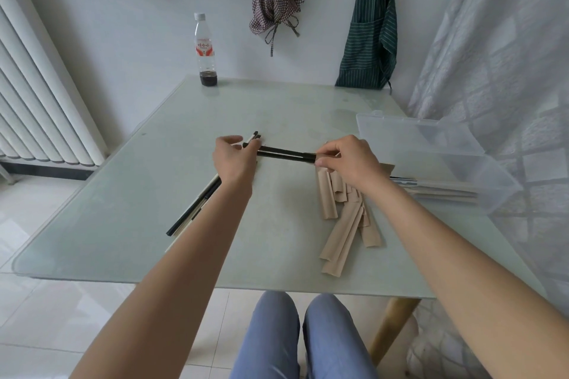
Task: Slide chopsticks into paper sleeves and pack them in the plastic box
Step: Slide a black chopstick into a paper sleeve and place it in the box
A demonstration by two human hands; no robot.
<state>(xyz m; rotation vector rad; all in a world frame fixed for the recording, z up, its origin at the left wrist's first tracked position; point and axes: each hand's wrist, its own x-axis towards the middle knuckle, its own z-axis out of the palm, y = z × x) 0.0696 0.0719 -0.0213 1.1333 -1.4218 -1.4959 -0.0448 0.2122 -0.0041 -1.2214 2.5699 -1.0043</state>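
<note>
You are at the gathering step, your left hand (235, 160) and right hand (346, 160) each pinching an end of the black chopstick pair (286, 153) above the glass table (123, 194), so next feed one end into a tan paper sleeve (326, 198) before packing the clear plastic box (431, 151).

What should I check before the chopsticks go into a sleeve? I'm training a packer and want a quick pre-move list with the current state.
1. Pair held at both ends: ok. The left hand and right hand hold the black chopsticks between them.
2. Tips aligned: cannot tell, the hands cover both ends.
3. Sleeve in hand: not ok. The paper sleeves all lie on the table.
4. Sleeve opening facing the chopsticks: cannot tell.
5. Plastic box open and near: ok, at the right, with sleeved pairs inside.
6. More loose chopsticks left: ok, under the left forearm.
</note>
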